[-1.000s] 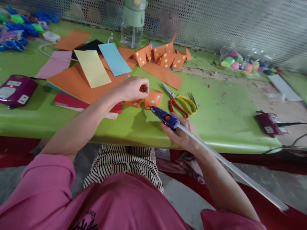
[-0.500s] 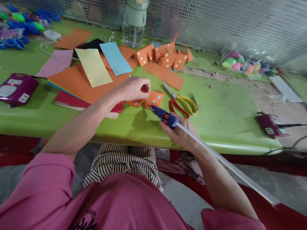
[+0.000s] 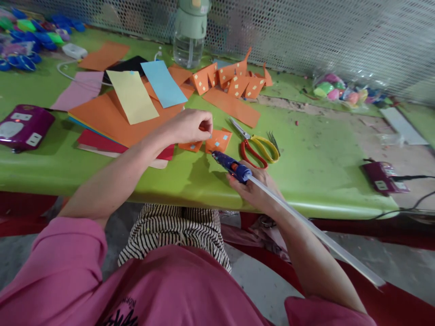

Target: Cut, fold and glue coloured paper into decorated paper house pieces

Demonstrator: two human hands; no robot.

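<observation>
My left hand [image 3: 193,125] is closed in a pinch at the top edge of a folded orange paper piece [image 3: 218,141] dotted with small light-blue squares. The hand covers the middle of that piece, and flaps show on both sides. A blue hot glue gun [image 3: 231,165] is in the grip of my right hand [image 3: 260,185], its nozzle pointing at the lower edge of the piece, very near it. From the gun's back, a long translucent glue stick [image 3: 316,232] slants down to the right. Scissors [image 3: 254,144] with red and yellow handles lie beside the right hand.
Behind the hands stand folded orange paper animals [image 3: 234,79] with pale spots. Paper sheets [image 3: 112,122] are stacked at left, near a purple power socket [image 3: 25,127]. A water bottle [image 3: 190,34] stands by the mesh screen. Another purple socket [image 3: 384,176] sits at right.
The glue stick's far end has shifted slightly left and up. Both hands stay nearly in place, and nothing is taken up or let go.
</observation>
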